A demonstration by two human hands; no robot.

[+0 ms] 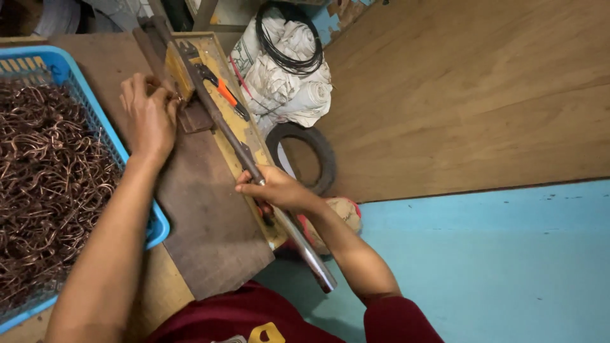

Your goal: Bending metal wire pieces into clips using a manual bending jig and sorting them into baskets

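- Far left of frame: blue basket (136,166) filled with bent copper wire pieces (44,184).
- Left of centre, upper: left hand (149,114), fingers pinched together on something small at a dark metal plate (194,117); the item itself too small to tell.
- Centre: right hand (273,188) clamped around a long metal lever (244,155) running diagonally over the wooden bench (203,216).
- Upper centre: orange-handled pliers (222,92).
- Right of that: a tyre (321,155) on the floor.

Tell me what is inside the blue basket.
The blue basket is heaped with tangled bent copper-coloured wire pieces. The pile hides the basket's bottom and anything beneath it, and the left forearm covers part of the near rim.
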